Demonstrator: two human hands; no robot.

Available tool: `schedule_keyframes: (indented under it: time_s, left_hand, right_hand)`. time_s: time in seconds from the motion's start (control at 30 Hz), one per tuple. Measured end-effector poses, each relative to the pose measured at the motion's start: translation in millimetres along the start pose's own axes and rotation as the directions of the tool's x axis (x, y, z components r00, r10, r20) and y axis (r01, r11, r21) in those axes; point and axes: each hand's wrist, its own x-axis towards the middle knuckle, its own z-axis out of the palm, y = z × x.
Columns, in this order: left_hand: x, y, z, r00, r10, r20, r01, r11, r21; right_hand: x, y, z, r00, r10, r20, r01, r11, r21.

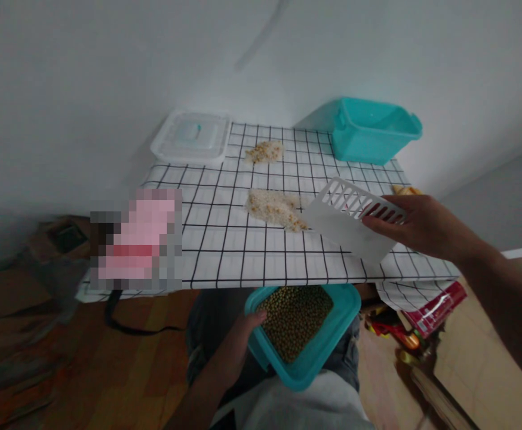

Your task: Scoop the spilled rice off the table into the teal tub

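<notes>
- The right hand [415,230] is closed around the far edge of a white slotted scraper [353,218], fingers over the slots, with its plain lower edge resting on the counter [225,251] just beside a pile of pale grains [275,209].
- The left hand [238,340] grips the near-left rim of a teal tub [308,334], thumb hooked over the edge, holding it below the front edge of the counter, above the person's lap.
- That tub is already well filled with small greenish-brown beans [294,319], so to my eye a good part of the sorting looks done.
- What is left on the checked cloth: the larger grain pile in the middle, touching the scraper's corner, and a smaller grain pile [264,152] further back towards the wall.
- Neither pile appears to have any beans in it, though the picture is too soft to be sure.
- A second teal tub [368,131] stands at the back right; I cannot see anything in it.
- A clear lidded box [192,137] sits at the back left, well apart from both hands.
</notes>
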Motion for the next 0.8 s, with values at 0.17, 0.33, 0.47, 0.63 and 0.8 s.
schedule_keyframes:
  time_s: [0.17, 0.33, 0.47, 0.63, 0.8]
  left_hand:
    - [2, -9, -4.6, 0.999, 0.033, 0.013, -0.033, 0.999, -0.020]
    - [-1, -14, -9.7, 0.999, 0.046, -0.004, -0.046, 0.999, 0.007]
    - [1, -15, -9.6, 0.999, 0.034, -0.004, -0.034, 0.999, -0.008]
    - [2, -3, 1.0, 0.999, -0.039, -0.003, 0.039, 0.996, -0.074]
    - [3, -4, 5.3, 0.996, -0.082, 0.029, 0.085, 0.987, -0.135]
  right_hand:
    - [-2, -7, 4, 1.000, -0.001, 0.020, 0.001, 1.000, -0.005]
    - [-5, -7, -2, 0.999, -0.041, -0.005, 0.041, 0.999, 0.027]
    - [-11, 4, -10, 0.999, -0.028, -0.030, 0.026, 0.999, -0.046]
    - [-30, 32, -20, 0.993, 0.113, 0.018, -0.112, 0.993, -0.040]
    - [-49, 47, -15, 0.982, 0.160, 0.104, -0.160, 0.987, -0.010]
